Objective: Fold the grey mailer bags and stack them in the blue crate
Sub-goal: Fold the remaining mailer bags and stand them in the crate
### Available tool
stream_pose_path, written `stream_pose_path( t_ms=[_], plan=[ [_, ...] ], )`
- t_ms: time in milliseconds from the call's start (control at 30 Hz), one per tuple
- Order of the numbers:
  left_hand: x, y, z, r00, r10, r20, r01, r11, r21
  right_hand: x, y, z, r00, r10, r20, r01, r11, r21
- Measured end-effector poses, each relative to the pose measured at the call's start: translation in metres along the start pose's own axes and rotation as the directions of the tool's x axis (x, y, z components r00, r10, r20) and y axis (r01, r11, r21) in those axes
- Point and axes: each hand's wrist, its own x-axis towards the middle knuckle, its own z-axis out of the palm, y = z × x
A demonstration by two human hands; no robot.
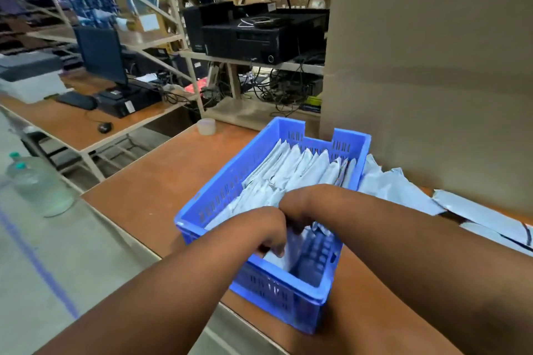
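A blue crate (219,181) stands on the brown table, holding a row of several folded grey mailer bags (302,164) set on edge. Both my hands reach into its near end. My left hand (266,235) curls its fingers round a folded grey mailer bag (290,253) that stands upright inside the crate. My right hand (300,204) bends down over the same bag from above; its fingertips are hidden behind my left hand. Unfolded grey mailer bags (478,216) lie flat on the table to the right of the crate.
A large cardboard box (432,66) rises right behind the crate and the loose bags. A small translucent cup (206,126) sits at the table's far edge. Water bottles (37,181) stand on the floor at left. Desks with a monitor (101,55) and shelving fill the background.
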Motion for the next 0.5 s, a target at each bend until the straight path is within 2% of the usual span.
stream_pose_path(
  t_ms=[67, 133, 233, 400, 500],
  plan=[
    [0.005, -0.004, 0.002, 0.999, -0.004, 0.047, 0.002, 0.999, 0.045, 0.01, -0.002, 0.005, 0.999, -0.008, 0.042, 0.008, 1.0, -0.016],
    [0.006, -0.007, 0.005, 0.996, -0.03, 0.086, 0.021, 0.995, 0.097, 0.015, 0.0, 0.005, 1.0, 0.004, 0.026, -0.003, 1.0, -0.029],
    [0.011, -0.008, 0.005, 0.995, -0.056, 0.079, 0.042, 0.984, 0.172, 0.022, 0.003, 0.003, 0.998, -0.005, -0.069, -0.002, 0.995, -0.096],
    [0.013, -0.013, 0.002, 0.99, -0.072, -0.124, 0.095, 0.978, 0.186, 0.035, 0.011, 0.013, 0.938, 0.027, -0.347, -0.077, 0.988, -0.132],
    [0.014, -0.012, 0.003, 0.983, -0.089, -0.158, 0.12, 0.973, 0.198, 0.034, 0.006, 0.015, 0.925, 0.061, -0.375, -0.12, 0.984, -0.134]
  ],
)
